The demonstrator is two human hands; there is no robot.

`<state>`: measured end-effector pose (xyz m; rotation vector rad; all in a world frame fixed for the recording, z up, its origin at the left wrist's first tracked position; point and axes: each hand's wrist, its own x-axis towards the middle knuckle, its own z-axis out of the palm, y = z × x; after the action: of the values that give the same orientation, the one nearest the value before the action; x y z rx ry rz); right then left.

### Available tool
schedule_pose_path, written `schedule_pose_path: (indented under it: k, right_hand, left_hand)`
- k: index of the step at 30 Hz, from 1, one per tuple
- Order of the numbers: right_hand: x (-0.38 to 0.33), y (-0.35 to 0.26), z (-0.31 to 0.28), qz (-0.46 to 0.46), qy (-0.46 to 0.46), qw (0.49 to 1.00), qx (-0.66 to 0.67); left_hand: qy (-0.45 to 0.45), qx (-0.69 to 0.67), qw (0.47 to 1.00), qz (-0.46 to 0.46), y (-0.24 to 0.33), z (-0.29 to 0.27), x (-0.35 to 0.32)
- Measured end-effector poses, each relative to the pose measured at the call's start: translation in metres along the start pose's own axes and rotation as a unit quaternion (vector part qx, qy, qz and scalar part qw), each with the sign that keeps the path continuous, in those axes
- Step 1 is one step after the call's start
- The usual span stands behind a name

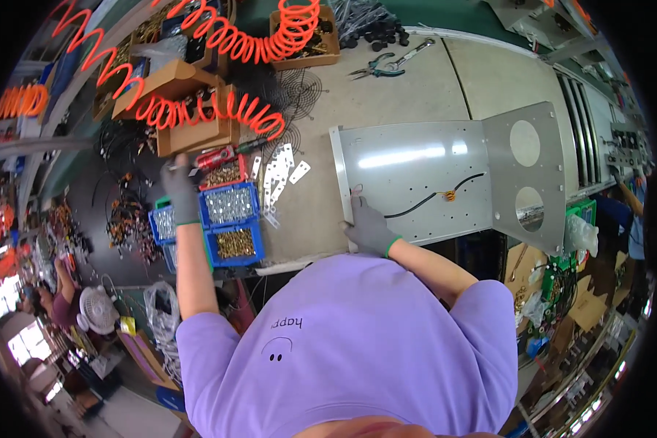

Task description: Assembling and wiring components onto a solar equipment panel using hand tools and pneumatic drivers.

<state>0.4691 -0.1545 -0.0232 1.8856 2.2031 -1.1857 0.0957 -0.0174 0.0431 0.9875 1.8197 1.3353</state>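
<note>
My left hand [180, 193], in a grey glove, is raised at the left beside a red-handled tool [215, 158] and a red bin of small brass-coloured screws [225, 174]. Its fingers are too indistinct to show whether they hold anything. A bent grey sheet-metal chassis [409, 193] lies on the bench, its right panel [522, 175] standing with two big round holes. My gloved right hand [372, 226] grips the near-left corner of this chassis, fingers over the left flange. A black cable [412, 208] with an orange-yellow coil [450, 196] rests inside it.
Blue bins [230, 204] of silver and brass fasteners sit near my left forearm. White perforated plates [276, 175] lie beside them. Orange coiled hoses [248, 45] hang over cardboard boxes [190, 131]. Pliers [376, 69] and a wrench [412, 55] lie at the back. Other people work at both sides.
</note>
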Motion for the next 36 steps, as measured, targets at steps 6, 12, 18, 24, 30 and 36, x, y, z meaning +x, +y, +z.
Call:
schedule_pose_path:
  k: [6,12,18,24,30,36]
  right_hand:
    - [0.011,0.049,0.006,-0.066,0.088,0.965,0.237]
    - [0.005,0.184,-0.021,0.059,-0.025,0.848,0.525]
    - [-0.029,0.166,-0.051,-0.036,0.1,0.978,0.181]
    - [-0.004,0.121,-0.097,-0.022,-0.02,0.913,0.406]
    - [0.007,0.11,-0.095,-0.073,-0.267,0.648,0.71]
    - [-0.002,0.073,-0.101,-0.159,-0.273,0.707,0.633]
  left_hand:
    - [-0.291,-0.156,0.927,-0.18,0.029,0.133,-0.17]
    - [-0.279,0.034,0.957,-0.073,-0.053,0.259,-0.235]
    - [-0.185,0.114,0.969,-0.118,-0.041,0.289,-0.25]
    - [-0.071,0.041,0.997,0.001,-0.014,0.292,-0.284]
    - [-0.004,0.135,0.965,0.223,0.008,0.256,-0.305]
    - [0.001,0.139,0.974,0.179,0.009,0.233,-0.312]
